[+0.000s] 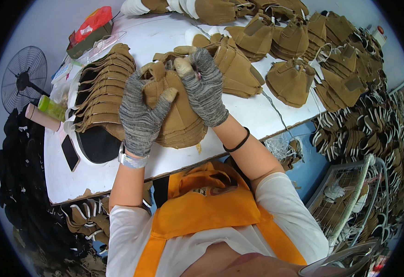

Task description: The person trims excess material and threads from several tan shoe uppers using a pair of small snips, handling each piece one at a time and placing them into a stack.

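A stack of brown fabric shoe uppers lies before me on the white table. My left hand, in a grey knit glove with pale fingertips, is closed on the left side of the top upper, its thumb lying across it. My right hand, gloved the same way, grips the top upper's far right edge, thumb and fingers bent together. Part of the edge is hidden under the fingers. Right behind that hand rests another stack of uppers. To the left stands a row of overlapping brown uppers with black lining.
More brown upper stacks cover the table's far and right parts. A phone, a pink cup and a green-lidded jar sit at the left edge. A fan stands beyond. Wire carts hold pieces at right.
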Action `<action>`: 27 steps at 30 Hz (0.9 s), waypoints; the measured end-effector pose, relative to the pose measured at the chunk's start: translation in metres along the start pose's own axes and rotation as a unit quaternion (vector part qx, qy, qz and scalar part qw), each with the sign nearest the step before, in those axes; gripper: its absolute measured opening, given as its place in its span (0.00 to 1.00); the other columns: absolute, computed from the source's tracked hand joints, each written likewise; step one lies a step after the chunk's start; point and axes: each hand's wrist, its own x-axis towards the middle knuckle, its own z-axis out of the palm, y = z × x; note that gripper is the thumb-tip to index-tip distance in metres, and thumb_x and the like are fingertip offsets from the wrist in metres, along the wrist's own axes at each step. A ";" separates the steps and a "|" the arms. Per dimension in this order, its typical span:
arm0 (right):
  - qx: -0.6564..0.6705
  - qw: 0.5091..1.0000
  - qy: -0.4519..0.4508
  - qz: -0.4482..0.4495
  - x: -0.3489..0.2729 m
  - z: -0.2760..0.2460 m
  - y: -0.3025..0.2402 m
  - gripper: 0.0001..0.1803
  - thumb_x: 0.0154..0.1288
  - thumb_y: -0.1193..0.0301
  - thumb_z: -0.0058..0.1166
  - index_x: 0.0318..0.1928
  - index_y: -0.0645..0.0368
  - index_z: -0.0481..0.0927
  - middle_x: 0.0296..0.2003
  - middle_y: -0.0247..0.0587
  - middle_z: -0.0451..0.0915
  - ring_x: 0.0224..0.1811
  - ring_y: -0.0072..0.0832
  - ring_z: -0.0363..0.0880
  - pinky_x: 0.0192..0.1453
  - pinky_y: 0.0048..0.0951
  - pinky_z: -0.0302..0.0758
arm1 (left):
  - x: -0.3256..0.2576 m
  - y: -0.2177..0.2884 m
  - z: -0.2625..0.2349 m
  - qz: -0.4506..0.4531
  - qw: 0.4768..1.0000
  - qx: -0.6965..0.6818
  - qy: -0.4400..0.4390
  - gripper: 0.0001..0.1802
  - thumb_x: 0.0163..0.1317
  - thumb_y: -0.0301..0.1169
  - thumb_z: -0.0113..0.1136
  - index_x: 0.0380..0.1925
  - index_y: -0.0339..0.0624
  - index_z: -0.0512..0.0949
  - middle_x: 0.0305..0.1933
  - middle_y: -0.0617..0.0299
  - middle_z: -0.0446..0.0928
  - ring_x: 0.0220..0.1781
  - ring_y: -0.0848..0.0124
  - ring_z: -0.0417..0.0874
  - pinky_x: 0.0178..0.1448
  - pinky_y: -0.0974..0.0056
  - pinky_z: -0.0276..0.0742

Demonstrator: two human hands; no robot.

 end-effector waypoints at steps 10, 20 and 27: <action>0.141 0.894 0.369 0.212 -0.057 -0.151 0.062 0.11 0.65 0.66 0.53 0.47 0.52 0.77 0.28 0.27 0.74 0.18 0.14 0.63 0.18 0.16 0.64 | -0.035 -0.008 -0.017 0.022 0.996 -0.079 0.046 0.45 0.41 0.35 0.78 0.57 0.43 0.60 0.59 0.49 0.65 0.58 0.57 0.71 0.63 0.55 0.67; -0.087 0.880 0.221 0.412 -0.053 -0.152 0.064 0.22 0.58 0.57 0.61 0.46 0.59 0.76 0.22 0.28 0.71 0.17 0.19 0.64 0.18 0.22 0.64 | -0.030 0.007 -0.004 0.042 0.996 0.024 0.081 0.40 0.45 0.33 0.75 0.57 0.39 0.64 0.59 0.51 0.67 0.60 0.59 0.69 0.66 0.58 0.63; -0.192 0.980 0.054 -0.025 0.013 -0.092 0.017 0.11 0.60 0.66 0.60 0.41 0.58 0.83 0.32 0.30 0.81 0.31 0.18 0.74 0.38 0.20 0.73 | -0.027 0.000 -0.002 0.049 0.996 0.006 0.080 0.40 0.46 0.33 0.74 0.58 0.42 0.63 0.60 0.51 0.66 0.61 0.59 0.68 0.66 0.57 0.64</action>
